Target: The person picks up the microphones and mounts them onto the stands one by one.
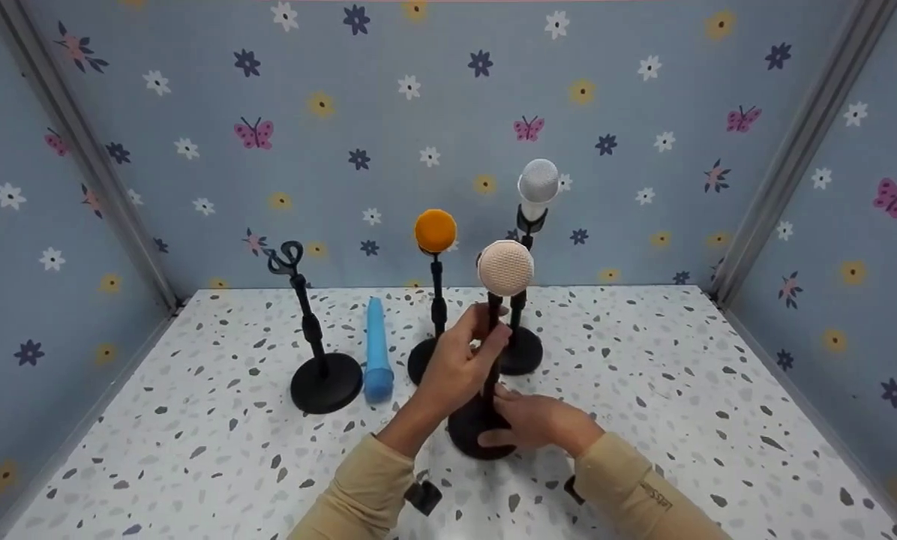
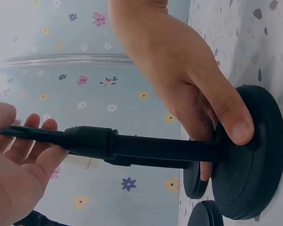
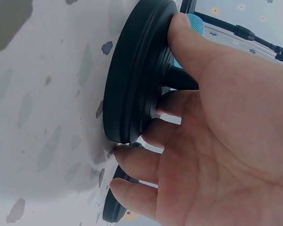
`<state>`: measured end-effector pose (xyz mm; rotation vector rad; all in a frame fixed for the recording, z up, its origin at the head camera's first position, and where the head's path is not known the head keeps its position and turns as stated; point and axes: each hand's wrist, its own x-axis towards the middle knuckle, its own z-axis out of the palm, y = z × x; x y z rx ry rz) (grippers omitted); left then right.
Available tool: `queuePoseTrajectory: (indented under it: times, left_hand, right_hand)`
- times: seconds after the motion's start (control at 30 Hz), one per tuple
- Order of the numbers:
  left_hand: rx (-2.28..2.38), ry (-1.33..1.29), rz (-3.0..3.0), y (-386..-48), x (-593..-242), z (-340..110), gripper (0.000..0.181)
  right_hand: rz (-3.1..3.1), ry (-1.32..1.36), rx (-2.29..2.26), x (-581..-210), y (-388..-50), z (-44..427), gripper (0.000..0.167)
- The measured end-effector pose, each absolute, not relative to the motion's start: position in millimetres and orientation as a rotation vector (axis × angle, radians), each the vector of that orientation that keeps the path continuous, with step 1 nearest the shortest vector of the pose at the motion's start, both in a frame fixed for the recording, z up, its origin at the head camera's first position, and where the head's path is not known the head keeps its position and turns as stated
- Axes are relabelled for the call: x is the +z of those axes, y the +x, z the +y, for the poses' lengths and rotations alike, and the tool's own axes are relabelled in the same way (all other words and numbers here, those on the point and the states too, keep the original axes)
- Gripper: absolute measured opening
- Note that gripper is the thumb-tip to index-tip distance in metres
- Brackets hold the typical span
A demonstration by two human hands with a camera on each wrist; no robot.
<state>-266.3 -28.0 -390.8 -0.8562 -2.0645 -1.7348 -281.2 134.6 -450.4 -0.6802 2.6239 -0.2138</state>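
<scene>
The pole (image 2: 165, 147) of a black stand (image 1: 490, 379) is gripped by the left hand (image 1: 456, 367), and its round base (image 2: 254, 174) is gripped by the right hand (image 1: 537, 420). A pale pink microphone (image 1: 506, 268) is held on top. The stand is seen in front of the orange microphone (image 1: 436, 230) and white microphone (image 1: 538, 184).

White table (image 1: 643, 442) w/ grey specks. On it, blue microphone (image 1: 377, 352) lies btwn L stand (image 1: 311, 328) & mid stand (image 1: 438, 309); R stand (image 1: 522, 351) stands nearby. Front stand (image 1: 486, 405) is at surface, full contact unclear.
</scene>
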Motion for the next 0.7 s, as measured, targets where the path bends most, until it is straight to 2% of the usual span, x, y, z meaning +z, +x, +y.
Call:
queuePoseTrajectory:
  times: [0.4,0.5,0.6,0.7]
  left_hand:
    - [-1.737,-0.894,-2.074,-268,-393,-29,0.025]
    - [-1.733,-0.881,-2.084,-268,-393,-29,0.024]
    - [-1.722,-0.871,-2.098,-268,-393,-29,0.023]
    - [-1.701,-0.870,-2.118,-268,-392,-29,0.022]
  right_hand:
    - [2.627,-0.640,-0.254,-452,-282,137,0.092]
    - [2.640,-0.706,-0.313,-454,-284,140,0.088]
    - [2.663,-0.861,-0.454,-455,-285,145,0.073]
    - [2.670,-1.022,-0.715,-453,-286,150,0.046]
